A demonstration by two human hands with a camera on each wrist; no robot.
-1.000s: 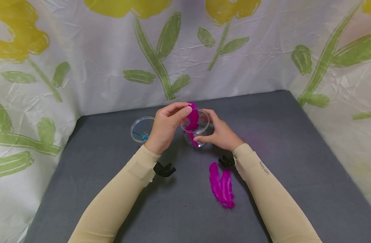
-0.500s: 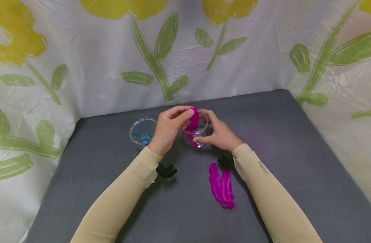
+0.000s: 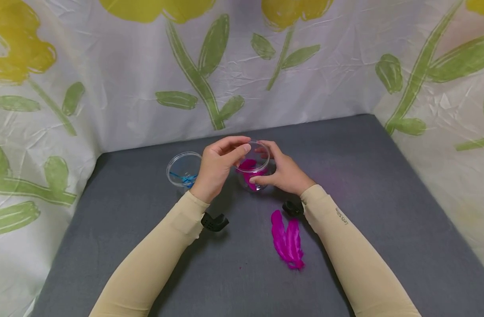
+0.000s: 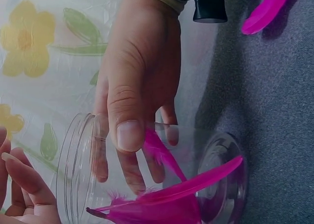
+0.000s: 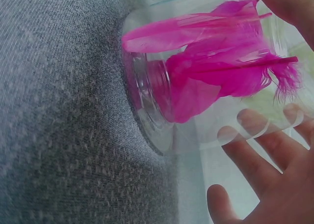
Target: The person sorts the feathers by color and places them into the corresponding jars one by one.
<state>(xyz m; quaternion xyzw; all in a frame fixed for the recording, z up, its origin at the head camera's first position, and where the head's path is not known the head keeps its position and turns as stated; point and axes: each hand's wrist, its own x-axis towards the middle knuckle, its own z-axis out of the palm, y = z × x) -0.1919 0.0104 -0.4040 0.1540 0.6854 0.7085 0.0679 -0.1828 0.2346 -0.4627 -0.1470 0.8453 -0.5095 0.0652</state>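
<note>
A clear plastic jar [image 3: 251,170] stands upright on the cloth, its threaded rim [image 4: 73,175] facing up. My right hand [image 3: 289,174] grips it from the right, thumb on the near side and fingers round the far side. Inside lie several magenta feathers [image 5: 211,81], some leaning on the wall, one quill [image 5: 289,60] near the mouth. Over the left part of the rim hovers my left hand [image 3: 216,165], fingers loosely bent, nothing visible between thumb and fingers; whether it touches the rim I cannot tell. More magenta feathers [image 3: 279,237] lie on the cloth near my right forearm.
Left of my left hand stands another clear container [image 3: 170,163] with thin blue pieces [image 3: 185,178] in it, partly hidden by that hand. Dark grey cloth [image 3: 364,246] covers the table. A white flower-printed curtain [image 3: 127,88] rises behind and at both sides.
The magenta feather that my left thumb and fingers pinched at the rim has gone down into the jar, released. The right hand keeps its grip on the jar.
</note>
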